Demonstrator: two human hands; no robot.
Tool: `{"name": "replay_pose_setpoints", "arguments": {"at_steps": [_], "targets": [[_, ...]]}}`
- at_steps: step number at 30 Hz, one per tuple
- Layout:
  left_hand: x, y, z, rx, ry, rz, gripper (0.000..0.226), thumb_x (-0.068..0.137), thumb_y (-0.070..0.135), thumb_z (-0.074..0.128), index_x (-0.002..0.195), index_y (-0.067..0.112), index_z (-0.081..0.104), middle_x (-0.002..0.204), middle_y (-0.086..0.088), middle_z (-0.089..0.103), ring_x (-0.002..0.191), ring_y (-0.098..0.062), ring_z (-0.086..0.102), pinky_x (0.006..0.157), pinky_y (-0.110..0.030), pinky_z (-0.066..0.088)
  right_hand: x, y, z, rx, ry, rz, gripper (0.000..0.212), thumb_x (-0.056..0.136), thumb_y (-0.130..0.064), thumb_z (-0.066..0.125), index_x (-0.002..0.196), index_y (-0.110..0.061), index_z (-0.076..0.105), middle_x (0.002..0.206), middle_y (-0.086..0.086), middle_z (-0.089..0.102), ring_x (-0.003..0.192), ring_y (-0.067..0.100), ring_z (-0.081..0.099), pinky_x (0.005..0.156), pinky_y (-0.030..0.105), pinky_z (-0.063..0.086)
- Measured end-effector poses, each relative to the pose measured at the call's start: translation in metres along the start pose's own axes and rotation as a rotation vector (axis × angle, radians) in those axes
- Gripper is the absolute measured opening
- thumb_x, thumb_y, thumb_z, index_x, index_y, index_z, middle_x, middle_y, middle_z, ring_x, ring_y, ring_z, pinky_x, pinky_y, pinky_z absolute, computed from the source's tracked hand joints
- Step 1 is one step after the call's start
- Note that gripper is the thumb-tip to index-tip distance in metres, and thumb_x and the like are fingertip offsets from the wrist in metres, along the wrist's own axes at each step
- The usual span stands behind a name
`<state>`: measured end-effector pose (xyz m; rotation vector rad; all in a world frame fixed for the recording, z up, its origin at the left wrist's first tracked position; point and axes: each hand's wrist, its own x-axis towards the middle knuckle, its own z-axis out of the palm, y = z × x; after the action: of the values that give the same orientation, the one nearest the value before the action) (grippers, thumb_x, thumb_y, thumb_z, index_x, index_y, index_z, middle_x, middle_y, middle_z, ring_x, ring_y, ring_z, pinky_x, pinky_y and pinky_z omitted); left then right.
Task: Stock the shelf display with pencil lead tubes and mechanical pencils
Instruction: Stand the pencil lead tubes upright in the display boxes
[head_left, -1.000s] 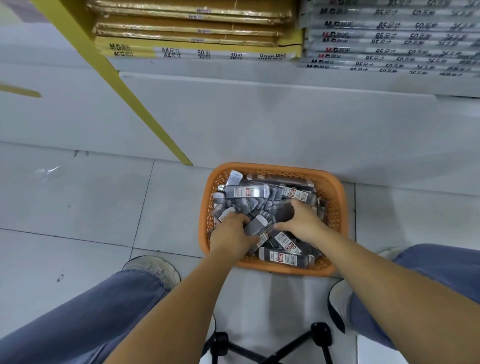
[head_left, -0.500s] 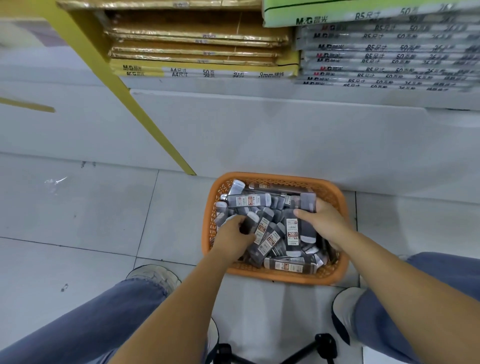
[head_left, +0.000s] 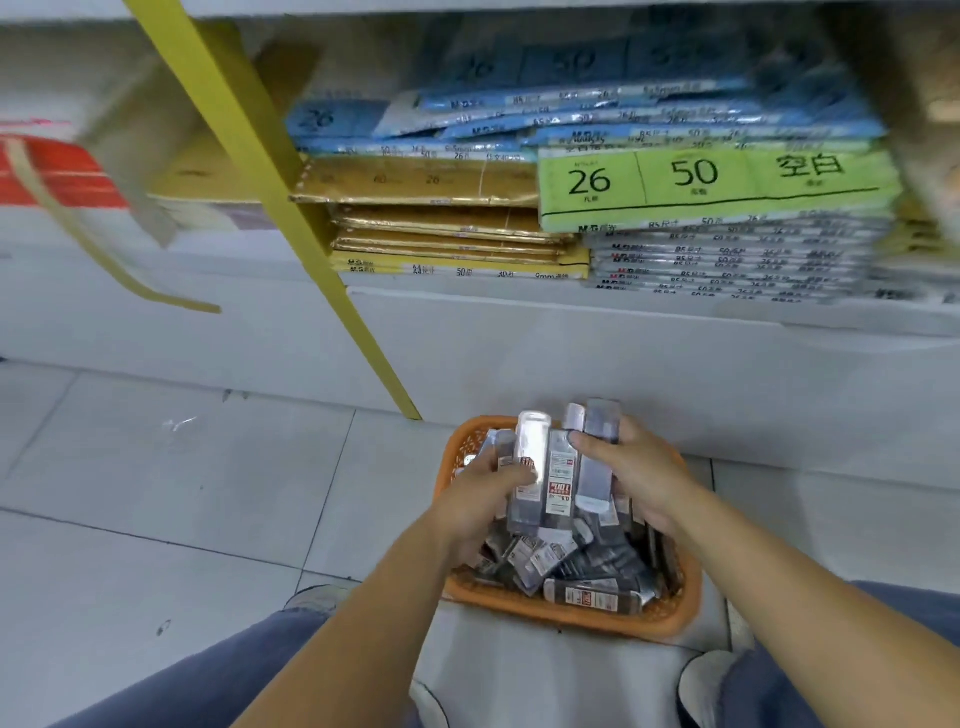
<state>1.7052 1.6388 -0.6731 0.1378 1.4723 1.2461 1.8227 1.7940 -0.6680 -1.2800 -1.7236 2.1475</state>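
An orange basket (head_left: 566, 613) on the floor holds several grey pencil lead tubes (head_left: 587, 597) with red and white labels. Above it I hold a bundle of lead tubes (head_left: 558, 467) upright between both hands. My left hand (head_left: 475, 506) grips the bundle's left side, thumb across a tube. My right hand (head_left: 636, 470) grips the right side, fingers curled round the tubes. No mechanical pencils can be made out.
A white shelf base (head_left: 571, 353) stands just behind the basket, with a yellow upright (head_left: 291, 218) slanting across it. On the low shelf lie stacks of gold paper packs (head_left: 447, 228), blue packs (head_left: 571, 124) and a green pack (head_left: 717, 187). My knees and shoes flank the basket on grey tiles.
Both hands have closed on a bundle of tubes and lifted it out of the basket. The view has tilted up, showing more of the shelf.
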Motion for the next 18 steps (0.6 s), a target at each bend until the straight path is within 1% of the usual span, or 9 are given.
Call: {"name": "replay_pose_setpoints", "arguments": {"at_steps": [1, 3, 6, 7, 10, 13, 15, 17, 18], "targets": [[-0.008, 0.011, 0.003, 0.006, -0.02, 0.034, 0.029, 0.094, 0.012, 0.066, 0.122, 0.02, 0.062, 0.113, -0.007, 0.076, 0.108, -0.026, 0.071, 0.095, -0.048, 0.056, -0.005, -0.011, 0.002, 0.005, 0.008, -0.029, 0.023, 0.086, -0.023, 0.072, 0.107, -0.025, 0.066, 0.098, -0.001, 0.076, 0.089, 0.016, 0.072, 0.078, 0.033, 0.055], [-0.025, 0.032, 0.01, 0.072, -0.039, 0.127, 0.028, 0.09, 0.015, 0.075, 0.116, 0.02, 0.067, 0.113, -0.006, 0.076, 0.109, -0.025, 0.071, 0.096, -0.042, 0.056, -0.018, -0.034, 0.006, -0.013, 0.002, -0.094, 0.022, 0.087, -0.022, 0.072, 0.108, -0.023, 0.067, 0.101, -0.001, 0.075, 0.094, 0.018, 0.07, 0.084, 0.035, 0.054], [-0.051, 0.061, 0.018, 0.125, -0.051, 0.21, 0.03, 0.087, 0.012, 0.077, 0.115, 0.017, 0.068, 0.108, -0.006, 0.077, 0.098, -0.021, 0.074, 0.077, -0.032, 0.061, -0.042, -0.071, 0.014, -0.032, -0.044, -0.194, 0.018, 0.088, -0.022, 0.07, 0.106, -0.026, 0.068, 0.098, -0.006, 0.076, 0.091, 0.015, 0.072, 0.073, 0.029, 0.055], [-0.06, 0.071, 0.02, 0.131, -0.052, 0.23, 0.027, 0.088, 0.012, 0.075, 0.114, 0.017, 0.068, 0.106, -0.006, 0.078, 0.094, -0.021, 0.075, 0.073, -0.031, 0.062, -0.051, -0.084, 0.016, -0.044, -0.051, -0.221, 0.02, 0.088, -0.023, 0.07, 0.108, -0.026, 0.067, 0.098, -0.006, 0.076, 0.091, 0.015, 0.072, 0.075, 0.032, 0.056], [-0.088, 0.106, 0.023, 0.161, -0.037, 0.306, 0.021, 0.09, 0.011, 0.073, 0.11, 0.016, 0.07, 0.104, -0.009, 0.078, 0.096, -0.026, 0.075, 0.079, -0.039, 0.062, -0.073, -0.127, 0.018, -0.092, -0.077, -0.292, 0.022, 0.087, -0.026, 0.071, 0.108, -0.025, 0.065, 0.1, -0.002, 0.075, 0.092, 0.018, 0.071, 0.084, 0.038, 0.058], [-0.118, 0.143, 0.024, 0.162, -0.044, 0.391, 0.016, 0.09, 0.009, 0.071, 0.104, 0.016, 0.073, 0.099, -0.01, 0.079, 0.088, -0.024, 0.077, 0.069, -0.035, 0.062, -0.096, -0.172, 0.019, -0.251, -0.125, -0.428, 0.019, 0.088, -0.031, 0.069, 0.107, -0.031, 0.065, 0.098, -0.008, 0.075, 0.089, 0.012, 0.072, 0.082, 0.033, 0.057], [-0.136, 0.165, 0.026, 0.156, -0.044, 0.437, 0.018, 0.091, 0.009, 0.071, 0.109, 0.014, 0.071, 0.101, -0.01, 0.078, 0.091, -0.025, 0.077, 0.071, -0.037, 0.063, -0.108, -0.201, 0.018, -0.336, -0.135, -0.52, 0.016, 0.092, -0.03, 0.064, 0.107, -0.033, 0.063, 0.09, -0.01, 0.075, 0.082, 0.008, 0.072, 0.075, 0.026, 0.057], [-0.15, 0.186, 0.027, 0.142, -0.029, 0.476, 0.022, 0.093, 0.011, 0.069, 0.115, 0.015, 0.068, 0.104, -0.008, 0.078, 0.096, -0.024, 0.076, 0.074, -0.039, 0.063, -0.117, -0.227, 0.016, -0.372, -0.16, -0.6, 0.015, 0.097, -0.026, 0.058, 0.11, -0.029, 0.062, 0.087, -0.005, 0.076, 0.08, 0.008, 0.072, 0.069, 0.02, 0.056], [-0.155, 0.195, 0.027, 0.133, -0.017, 0.49, 0.024, 0.094, 0.013, 0.068, 0.118, 0.016, 0.066, 0.105, -0.007, 0.078, 0.096, -0.023, 0.076, 0.073, -0.038, 0.063, -0.121, -0.238, 0.015, -0.397, -0.171, -0.63, 0.015, 0.098, -0.027, 0.055, 0.112, -0.032, 0.061, 0.085, -0.004, 0.075, 0.078, 0.008, 0.072, 0.065, 0.016, 0.054]]}}
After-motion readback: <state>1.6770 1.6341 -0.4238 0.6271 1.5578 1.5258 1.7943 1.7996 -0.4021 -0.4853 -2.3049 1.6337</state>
